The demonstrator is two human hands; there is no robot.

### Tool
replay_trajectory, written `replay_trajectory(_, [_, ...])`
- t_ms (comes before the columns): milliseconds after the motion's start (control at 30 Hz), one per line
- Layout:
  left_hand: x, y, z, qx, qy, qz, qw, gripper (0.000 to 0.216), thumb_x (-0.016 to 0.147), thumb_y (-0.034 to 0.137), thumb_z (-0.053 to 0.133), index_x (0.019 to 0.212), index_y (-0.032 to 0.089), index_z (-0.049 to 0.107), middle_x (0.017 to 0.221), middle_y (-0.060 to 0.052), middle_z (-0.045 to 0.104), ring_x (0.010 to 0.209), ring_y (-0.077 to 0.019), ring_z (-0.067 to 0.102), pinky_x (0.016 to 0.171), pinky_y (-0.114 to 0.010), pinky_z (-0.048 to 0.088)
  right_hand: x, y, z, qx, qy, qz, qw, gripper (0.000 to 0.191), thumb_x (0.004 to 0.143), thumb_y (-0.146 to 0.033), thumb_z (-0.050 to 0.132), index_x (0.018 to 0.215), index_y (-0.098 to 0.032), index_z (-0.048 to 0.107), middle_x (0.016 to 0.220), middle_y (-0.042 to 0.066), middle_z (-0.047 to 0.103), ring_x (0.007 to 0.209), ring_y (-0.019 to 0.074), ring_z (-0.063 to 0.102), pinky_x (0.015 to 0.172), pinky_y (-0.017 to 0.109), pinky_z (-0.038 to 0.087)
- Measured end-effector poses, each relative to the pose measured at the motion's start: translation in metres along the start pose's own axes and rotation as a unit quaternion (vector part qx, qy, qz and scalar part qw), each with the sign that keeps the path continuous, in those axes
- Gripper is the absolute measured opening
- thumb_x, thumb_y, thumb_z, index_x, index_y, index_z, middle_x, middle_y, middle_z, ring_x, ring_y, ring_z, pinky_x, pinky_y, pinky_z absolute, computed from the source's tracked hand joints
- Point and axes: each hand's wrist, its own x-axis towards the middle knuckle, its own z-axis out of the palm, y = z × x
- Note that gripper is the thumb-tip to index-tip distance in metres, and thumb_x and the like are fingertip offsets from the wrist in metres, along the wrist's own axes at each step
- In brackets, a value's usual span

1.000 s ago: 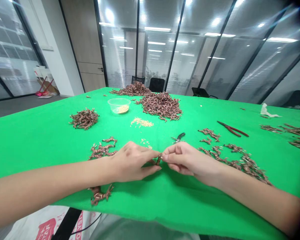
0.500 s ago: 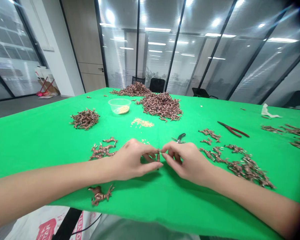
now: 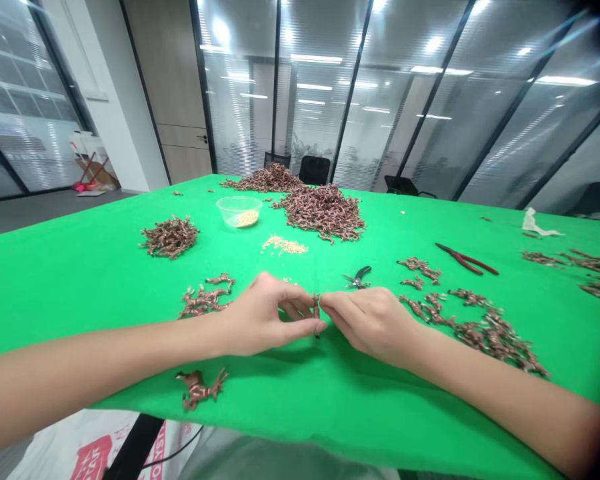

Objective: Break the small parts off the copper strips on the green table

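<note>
My left hand (image 3: 270, 319) pinches a small brown animal figurine (image 3: 317, 313) upright between thumb and fingers. At the figurine's upper end, my right hand (image 3: 375, 320) has its thumb and fingers pressed together; anything within that pinch is hidden. Beyond my right hand lies a small pair of pliers (image 3: 359, 278) with dark handles. One larger-looking brown figurine (image 3: 200, 389), deer- or horse-like with thin legs, rests near the table's front edge below my left forearm. Several similar figurines (image 3: 203, 301) lie behind my left wrist.
A big figurine pile (image 3: 325, 210) stands at the back, a smaller pile (image 3: 170, 237) at the left. Pale tiny pieces (image 3: 285, 245) lie near a clear bowl (image 3: 230, 210) containing more. Red-handled pliers (image 3: 467, 259) and scattered figurines (image 3: 500, 337) occupy the right of the green cloth (image 3: 105, 280).
My right hand's fingers have closed together and moved slightly left, against the figurine's upper end. More of the small pliers shows. My left hand keeps its pinch, nearly in place.
</note>
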Motion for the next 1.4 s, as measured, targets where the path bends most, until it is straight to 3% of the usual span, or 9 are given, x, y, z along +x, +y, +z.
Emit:
replay_trajectory(167, [0.000,0.000,0.000,0.024,0.011,0.021,0.999,0.026,0.089,0.035,0.067,0.097,0.011,0.074,0.081,-0.005,0.077,0.072,-0.0147,0.071,0.064,-0.021,0.056,0.001,-0.006,0.000,0.085,0.020,0.049,0.995,0.024,0.102,-0.019,0.038,0.093,-0.016,0.060,0.068,0.004,0.064,0.053,0.0132,0.049,0.052,0.028,0.027])
replay_trajectory(267, [-0.002,-0.006,0.001,0.133,0.031,0.089,0.987,0.023,0.091,0.035,0.065,0.098,0.014,0.072,0.081,-0.004,0.078,0.068,-0.0131,0.070,0.062,-0.019,0.052,0.006,-0.015,-0.008,0.235,0.012,0.142,0.961,0.017,0.100,-0.022,0.044,0.092,-0.016,0.057,0.064,-0.001,0.057,0.051,0.0111,0.044,0.051,0.026,0.029])
replay_trajectory(333, [-0.003,-0.012,0.001,0.216,0.044,0.144,0.965,0.023,0.092,0.035,0.063,0.100,0.015,0.071,0.079,-0.003,0.078,0.065,-0.0128,0.070,0.060,-0.020,0.050,0.010,-0.020,-0.015,0.361,-0.024,0.216,0.907,0.016,0.099,-0.025,0.047,0.089,-0.017,0.056,0.060,-0.003,0.053,0.050,0.0102,0.042,0.049,0.024,0.030])
replay_trajectory(533, [-0.003,-0.024,0.003,0.336,0.084,0.259,0.902,0.024,0.093,0.035,0.062,0.103,0.013,0.066,0.073,0.000,0.075,0.056,-0.0132,0.066,0.049,-0.025,0.042,0.019,-0.019,-0.026,0.626,-0.115,0.369,0.677,0.026,0.089,-0.040,0.066,0.081,-0.016,0.058,0.054,-0.006,0.052,0.037,0.0048,0.032,0.035,0.018,0.022])
replay_trajectory(600, [-0.003,-0.026,0.003,0.350,0.090,0.274,0.891,0.023,0.094,0.035,0.061,0.102,0.014,0.065,0.072,0.000,0.074,0.054,-0.0132,0.064,0.048,-0.026,0.041,0.019,-0.017,-0.024,0.669,-0.118,0.384,0.626,0.030,0.084,-0.042,0.071,0.077,-0.016,0.058,0.053,-0.006,0.051,0.036,0.0034,0.031,0.033,0.017,0.020])
replay_trajectory(667, [-0.003,-0.027,0.002,0.352,0.087,0.274,0.891,0.023,0.093,0.035,0.062,0.103,0.014,0.066,0.073,0.000,0.075,0.054,-0.0136,0.065,0.049,-0.026,0.042,0.018,-0.015,-0.022,0.688,-0.120,0.385,0.604,0.031,0.083,-0.042,0.073,0.076,-0.015,0.059,0.053,-0.006,0.052,0.036,0.0025,0.031,0.033,0.016,0.020])
replay_trajectory(733, [-0.003,-0.026,0.002,0.335,0.080,0.254,0.904,0.023,0.093,0.035,0.062,0.103,0.015,0.066,0.075,-0.001,0.076,0.057,-0.0138,0.066,0.051,-0.025,0.044,0.017,-0.014,-0.021,0.687,-0.122,0.378,0.608,0.031,0.083,-0.042,0.073,0.077,-0.014,0.060,0.054,-0.005,0.054,0.036,0.0020,0.033,0.033,0.015,0.021])
replay_trajectory(1000, [-0.001,-0.014,-0.001,0.247,0.042,0.131,0.959,0.025,0.092,0.038,0.062,0.098,0.016,0.071,0.077,-0.003,0.077,0.064,-0.0134,0.070,0.062,-0.020,0.051,0.016,-0.014,-0.016,0.587,-0.087,0.363,0.718,0.033,0.086,-0.047,0.070,0.087,-0.015,0.060,0.056,-0.004,0.060,0.033,0.0038,0.036,0.033,0.016,0.026])
replay_trajectory(1400, [-0.002,-0.015,0.000,0.264,0.032,0.145,0.953,0.021,0.089,0.033,0.065,0.100,0.015,0.069,0.084,-0.003,0.079,0.071,-0.0147,0.073,0.060,-0.020,0.049,0.016,-0.019,-0.015,0.563,-0.072,0.337,0.751,0.024,0.091,-0.038,0.067,0.087,-0.016,0.058,0.060,-0.004,0.060,0.041,0.0039,0.041,0.037,0.015,0.030])
